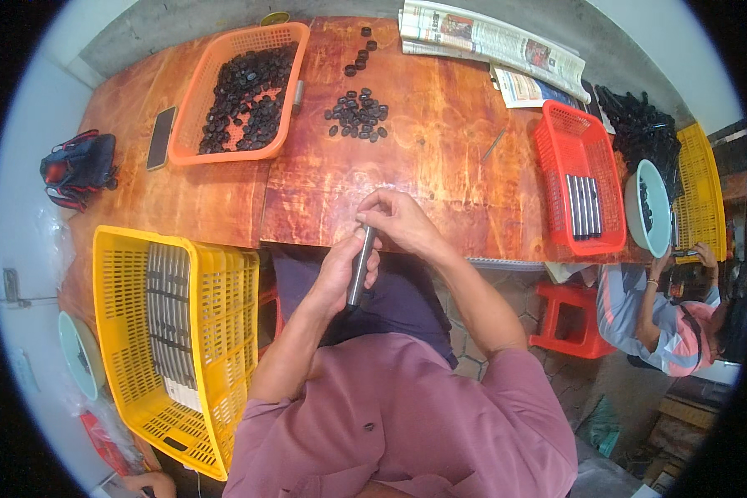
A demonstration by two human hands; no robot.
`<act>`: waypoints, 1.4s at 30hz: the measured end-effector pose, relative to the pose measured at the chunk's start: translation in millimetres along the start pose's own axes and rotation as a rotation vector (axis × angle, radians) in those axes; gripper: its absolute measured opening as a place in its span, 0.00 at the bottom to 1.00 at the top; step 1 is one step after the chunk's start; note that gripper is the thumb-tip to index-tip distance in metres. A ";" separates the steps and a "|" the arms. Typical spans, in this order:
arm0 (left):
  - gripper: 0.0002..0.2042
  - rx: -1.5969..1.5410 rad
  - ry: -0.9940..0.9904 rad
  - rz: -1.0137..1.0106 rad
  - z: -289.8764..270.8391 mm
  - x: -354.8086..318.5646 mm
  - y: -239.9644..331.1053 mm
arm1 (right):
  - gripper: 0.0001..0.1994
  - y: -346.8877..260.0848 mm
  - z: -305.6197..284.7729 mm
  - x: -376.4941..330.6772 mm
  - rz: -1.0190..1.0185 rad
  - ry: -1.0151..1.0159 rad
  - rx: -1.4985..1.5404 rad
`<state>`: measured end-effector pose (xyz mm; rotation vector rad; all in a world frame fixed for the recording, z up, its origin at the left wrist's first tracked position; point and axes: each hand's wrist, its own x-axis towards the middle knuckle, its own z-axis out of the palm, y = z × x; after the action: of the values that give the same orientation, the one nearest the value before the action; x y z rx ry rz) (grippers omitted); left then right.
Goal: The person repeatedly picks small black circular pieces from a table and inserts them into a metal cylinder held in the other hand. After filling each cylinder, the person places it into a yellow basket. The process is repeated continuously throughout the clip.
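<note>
Baskets of perforated plastic ring the glossy wooden counter (440, 141); loose black caps (357, 112) lie ahead. Left hand (340, 270) grips a smooth metal tube (358, 270); right hand (398, 220) pinches its top.

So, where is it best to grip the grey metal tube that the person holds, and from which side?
Probably at its bare lower half. The grey tube stands nearly upright, its middle wrapped by the left hand and its top covered by the right hand. Come from its right side.

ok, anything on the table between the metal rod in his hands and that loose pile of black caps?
Nothing visible. The metal rod sits in both hands at the table edge, and bare wood runs up to the pile of black caps.
</note>
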<state>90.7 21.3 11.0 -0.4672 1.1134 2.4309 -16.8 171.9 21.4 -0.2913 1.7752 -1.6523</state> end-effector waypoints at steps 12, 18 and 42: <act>0.18 0.305 -0.028 0.247 13.1 10.9 13.1 | 0.14 -17.1 -24.8 -7.6 -0.229 0.063 0.198; 0.15 0.614 0.019 0.292 6.6 20.4 20.1 | 0.15 -9.6 -33.1 -2.2 -0.314 0.079 0.164; 0.18 1.676 0.266 1.037 5.3 94.6 47.8 | 0.10 6.9 -76.1 37.2 -0.311 0.328 -0.368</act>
<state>-14.9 19.7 0.5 0.4868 3.3614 0.9633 -88.7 211.4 -0.4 -0.5068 2.3869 -1.6426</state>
